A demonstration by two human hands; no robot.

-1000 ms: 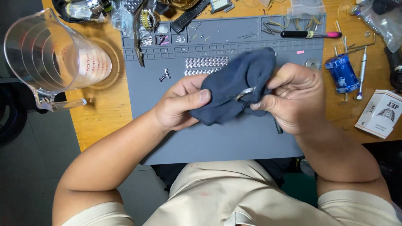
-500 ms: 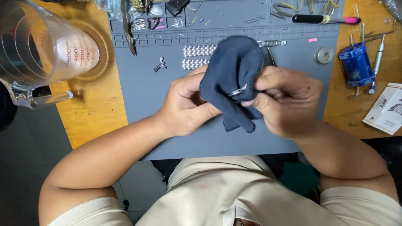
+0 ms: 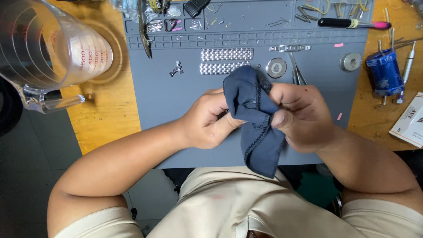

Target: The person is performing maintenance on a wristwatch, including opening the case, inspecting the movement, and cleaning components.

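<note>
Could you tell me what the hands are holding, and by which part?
Both hands, left hand and right hand, pinch the bunched upper part of a dark blue cloth; its lower end hangs free.

A dark navy cloth (image 3: 255,119) with stitched edges is held bunched above a grey work mat, pinched on either side between two bare hands. Its upper part is crumpled, while a loose corner hangs down toward the lap.
</note>
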